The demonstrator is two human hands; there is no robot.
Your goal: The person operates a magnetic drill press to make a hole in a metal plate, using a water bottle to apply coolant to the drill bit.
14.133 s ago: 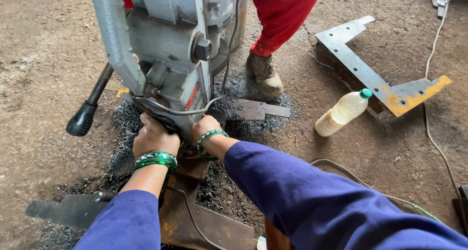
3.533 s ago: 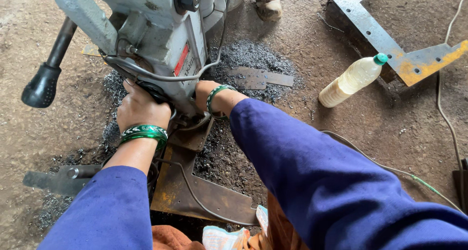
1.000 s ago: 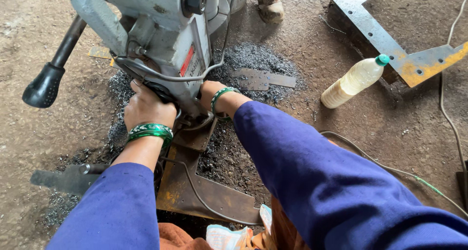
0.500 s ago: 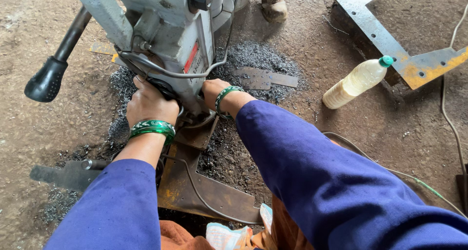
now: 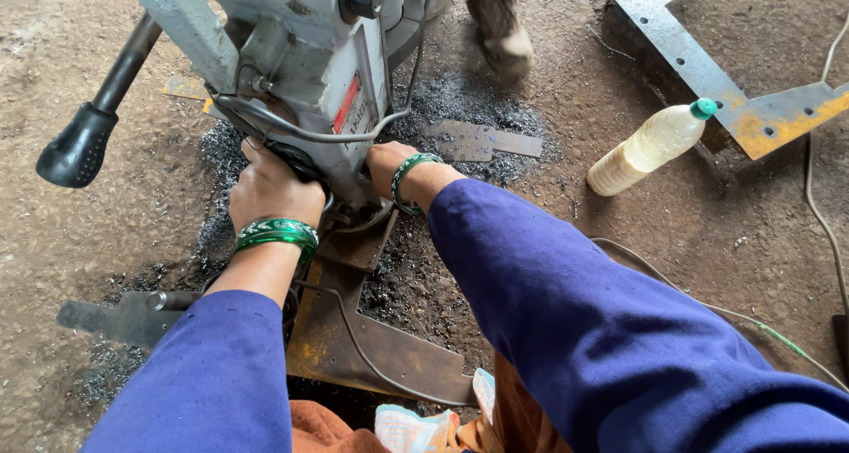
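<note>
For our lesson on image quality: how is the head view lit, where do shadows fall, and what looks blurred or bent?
Head view: soft, even daylight, no harsh glare; dim shadow under the grey metal drilling machine around both hands; the cloudy plastic bottle with green cap is sharp; the brown boot looks slightly smeared; blue sleeves bulge large near the lens.

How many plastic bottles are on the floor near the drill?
1: a plastic bottle with a green cap lies on the floor right of the drill, beside the metal bracket. Others may be out of frame.
</note>
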